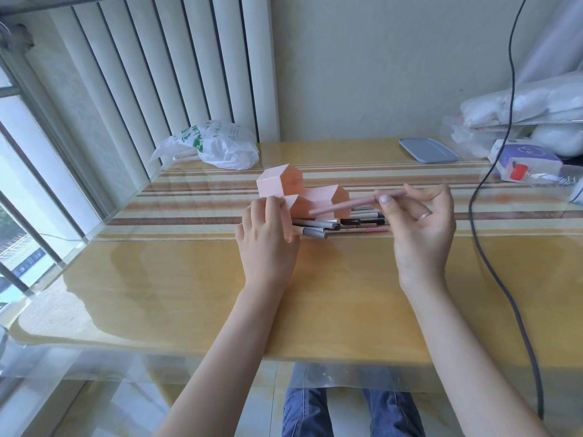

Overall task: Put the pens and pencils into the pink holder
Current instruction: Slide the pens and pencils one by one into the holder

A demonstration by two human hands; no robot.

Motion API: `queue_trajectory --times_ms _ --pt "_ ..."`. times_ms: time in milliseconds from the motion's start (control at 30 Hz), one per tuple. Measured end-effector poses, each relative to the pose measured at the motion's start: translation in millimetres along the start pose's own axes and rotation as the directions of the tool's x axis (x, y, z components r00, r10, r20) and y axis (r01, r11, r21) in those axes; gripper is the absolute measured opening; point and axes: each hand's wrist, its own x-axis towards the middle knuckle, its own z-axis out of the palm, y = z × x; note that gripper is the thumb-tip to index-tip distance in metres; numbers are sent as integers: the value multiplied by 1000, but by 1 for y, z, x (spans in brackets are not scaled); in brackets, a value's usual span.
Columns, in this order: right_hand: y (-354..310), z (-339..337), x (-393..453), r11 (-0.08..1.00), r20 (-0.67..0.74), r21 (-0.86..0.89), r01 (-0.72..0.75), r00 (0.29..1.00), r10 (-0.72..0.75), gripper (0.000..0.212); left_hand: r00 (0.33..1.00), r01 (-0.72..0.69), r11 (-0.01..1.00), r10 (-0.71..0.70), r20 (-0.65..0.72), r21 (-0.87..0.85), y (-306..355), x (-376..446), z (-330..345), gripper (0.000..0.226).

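The pink holder (285,184), made of three hexagonal tubes of different heights, stands on the wooden table. My left hand (268,238) grips its nearest, lowest tube from the left side. My right hand (422,225) pinches a pink pen (347,205) between thumb and fingers. The pen is held nearly level, its tip pointing left at the holder's lower tubes. A pile of several grey, black and pink pens (340,223) lies on the table just in front of the holder, between my two hands.
A white plastic bag (217,146) lies at the back left by the radiator. A blue-grey lid (427,149) sits at the back. Packages and a white box (527,165) crowd the right side. A black cable (492,269) hangs down across the table's right part.
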Motion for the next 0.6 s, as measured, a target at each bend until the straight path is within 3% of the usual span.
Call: queue_trajectory --times_ms 100,167,267,400,500,533,600 --pt "12 4 -5 951 192 -273 148 977 -97 19 1000 -7 1000 7 3 5 0 0 0 53" --pt "19 6 -9 838 363 -454 302 922 -135 8 1000 -10 1000 10 4 9 0 0 0 54" --pt "26 4 -10 719 484 -549 426 863 -142 9 1000 2 1000 -2 2 2 0 0 -1 53" --pt "24 5 -6 699 429 -572 430 883 -192 24 999 41 999 -42 -6 -25 -1 0 0 53" --pt "23 0 0 680 269 -651 336 941 -207 33 993 112 992 -114 -16 -64 -2 1 -1 53" --pt "24 -3 3 641 215 -721 262 965 -152 37 990 140 987 -142 -20 -79 -3 1 -2 53" --pt "29 -8 6 446 156 -888 114 986 59 49 983 176 979 -180 -32 -102 -4 2 -2 52"
